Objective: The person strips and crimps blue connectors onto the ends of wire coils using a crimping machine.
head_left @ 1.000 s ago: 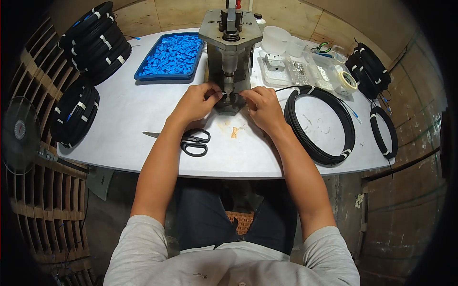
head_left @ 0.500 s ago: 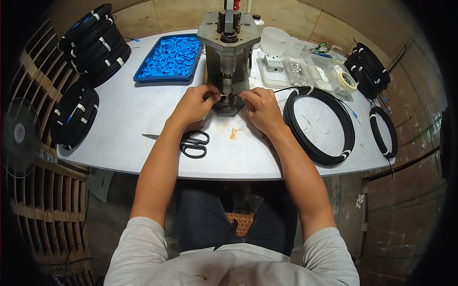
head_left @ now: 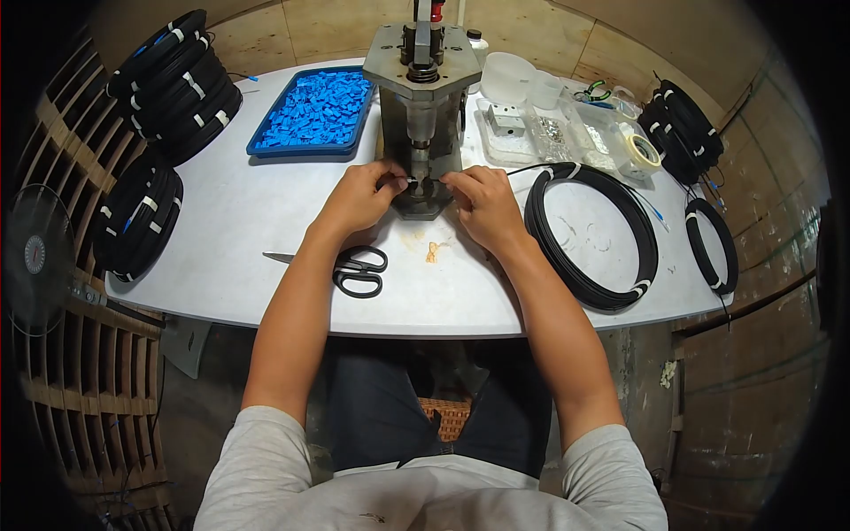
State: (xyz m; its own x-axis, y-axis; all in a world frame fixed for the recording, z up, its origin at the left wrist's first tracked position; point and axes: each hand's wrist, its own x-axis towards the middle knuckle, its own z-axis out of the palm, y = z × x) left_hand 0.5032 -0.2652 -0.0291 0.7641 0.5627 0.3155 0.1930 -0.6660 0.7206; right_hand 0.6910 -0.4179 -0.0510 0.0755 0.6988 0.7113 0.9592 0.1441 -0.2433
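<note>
My left hand (head_left: 365,193) reaches to the left side of the bench press (head_left: 423,80), its thumb and forefinger pinched on something small under the ram. Opposite it, my right hand (head_left: 487,196) is closed at the ram's right side, with fingertips together. A black cable (head_left: 524,169) leads from the large tied coil (head_left: 649,221) to behind my right hand, which appears to grip its end. What sits between the fingertips at the press is too small to make out. Black-handled scissors (head_left: 359,272) lie beside my left forearm.
A blue tray (head_left: 257,150) of small blue parts stands left of the press. Several black cable coils (head_left: 181,93) are stacked at the far left. Plastic boxes (head_left: 551,133), a tape roll (head_left: 644,150) and more coils (head_left: 682,119) are at the right. An orange scrap (head_left: 432,252) lies in front.
Both hands stay at the press, with hardly any movement. The whole view has shifted very slightly.
</note>
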